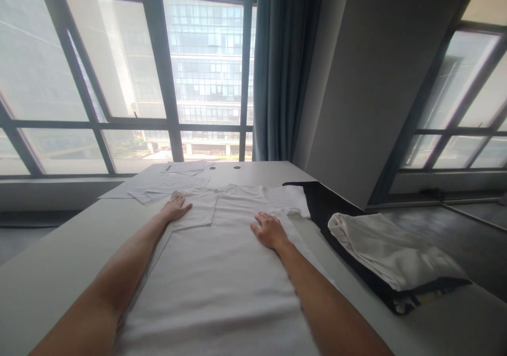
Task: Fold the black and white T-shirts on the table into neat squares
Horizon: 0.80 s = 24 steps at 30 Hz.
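Note:
A white T-shirt (225, 271) lies spread on the table with its collar end away from me. Its right sleeve (291, 198) is stretched outward, while on the left a flap of white cloth (200, 212), apparently the other sleeve, lies across the body. My left hand (176, 208) rests on the outer edge of that flap, fingers extended. On the shirt's right side, below the sleeve, my right hand (271, 230) lies palm down with its fingers outstretched. Light creases run across the front of the shirt.
Sheets of white paper (158, 181) lie at the table's far left. To the right, a folded off-white garment (396, 247) sits on dark cloth (335, 208) along the table's edge. Behind the white table (261, 171) are windows, a blue-grey curtain (283, 71) and a pillar (356, 81).

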Available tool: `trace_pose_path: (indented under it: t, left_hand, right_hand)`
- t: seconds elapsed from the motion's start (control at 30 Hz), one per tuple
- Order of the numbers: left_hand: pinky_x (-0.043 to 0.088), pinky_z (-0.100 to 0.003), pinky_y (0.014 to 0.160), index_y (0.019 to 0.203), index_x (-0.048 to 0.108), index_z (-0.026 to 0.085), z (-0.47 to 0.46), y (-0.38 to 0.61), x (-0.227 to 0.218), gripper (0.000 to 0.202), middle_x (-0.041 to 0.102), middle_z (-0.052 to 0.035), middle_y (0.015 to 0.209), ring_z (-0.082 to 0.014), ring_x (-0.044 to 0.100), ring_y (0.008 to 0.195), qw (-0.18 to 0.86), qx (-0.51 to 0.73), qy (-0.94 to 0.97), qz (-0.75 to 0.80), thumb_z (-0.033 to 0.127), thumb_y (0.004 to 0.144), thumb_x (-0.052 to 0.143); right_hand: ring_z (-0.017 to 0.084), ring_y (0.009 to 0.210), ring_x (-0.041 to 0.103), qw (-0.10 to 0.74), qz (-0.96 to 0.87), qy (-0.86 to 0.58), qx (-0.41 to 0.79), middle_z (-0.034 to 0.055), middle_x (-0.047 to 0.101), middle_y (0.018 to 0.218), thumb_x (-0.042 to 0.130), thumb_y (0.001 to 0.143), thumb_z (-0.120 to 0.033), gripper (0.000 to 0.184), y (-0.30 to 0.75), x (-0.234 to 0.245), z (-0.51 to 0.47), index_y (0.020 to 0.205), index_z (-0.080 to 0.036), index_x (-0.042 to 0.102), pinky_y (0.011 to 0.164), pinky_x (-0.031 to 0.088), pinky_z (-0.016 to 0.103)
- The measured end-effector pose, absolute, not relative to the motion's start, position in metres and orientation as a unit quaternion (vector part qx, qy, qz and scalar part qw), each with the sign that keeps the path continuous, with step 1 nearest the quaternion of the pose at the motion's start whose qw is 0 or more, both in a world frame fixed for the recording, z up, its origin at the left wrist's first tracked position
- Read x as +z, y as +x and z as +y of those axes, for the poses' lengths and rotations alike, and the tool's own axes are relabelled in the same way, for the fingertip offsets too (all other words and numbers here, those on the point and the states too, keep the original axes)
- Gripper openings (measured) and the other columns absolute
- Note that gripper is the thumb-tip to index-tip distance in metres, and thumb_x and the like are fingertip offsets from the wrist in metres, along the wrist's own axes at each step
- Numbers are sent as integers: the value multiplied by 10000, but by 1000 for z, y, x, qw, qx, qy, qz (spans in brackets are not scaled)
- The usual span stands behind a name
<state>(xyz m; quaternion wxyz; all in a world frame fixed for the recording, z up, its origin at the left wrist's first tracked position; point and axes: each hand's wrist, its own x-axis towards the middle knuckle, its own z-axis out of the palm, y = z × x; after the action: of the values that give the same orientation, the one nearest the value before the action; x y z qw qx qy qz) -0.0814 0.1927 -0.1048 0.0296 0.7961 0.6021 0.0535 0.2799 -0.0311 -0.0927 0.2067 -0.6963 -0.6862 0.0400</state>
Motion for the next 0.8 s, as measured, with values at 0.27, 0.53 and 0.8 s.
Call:
trace_pose_path:
  t: [0.27, 0.53, 0.8]
  left_hand:
    - [234, -385, 1191, 1508, 368, 50, 168, -94, -102, 720, 254, -200, 1612, -259, 214, 1510, 47, 96, 781, 616, 529, 990, 222]
    - [197, -422, 1206, 1563, 284, 112, 69, -126, -104, 757, 193, -134, 1642, -244, 178, 1522, 57, 50, 812, 579, 576, 969, 214]
    - [156, -484, 1213, 1560, 305, 136, -27, -140, -104, 737, 192, -124, 1644, -249, 166, 1525, 52, 42, 812, 580, 562, 962, 243]
  right_hand:
    - [233, 1404, 402, 204, -688, -695, 35, 107, 492, 1497, 483, 946, -439, 483, 280, -93, -30, 1340, -187, 604, 1181, 224, 409]
    - [237, 1371, 425, 182, -697, -693, 0, 109, 522, 1468, 443, 960, -430, 459, 277, -94, -30, 1316, -193, 610, 1152, 234, 397]
    - [323, 1234, 510, 114, -683, -717, -76, 240, 628, 1259, 396, 965, -257, 396, 238, -70, -56, 1228, -113, 656, 1124, 163, 512]
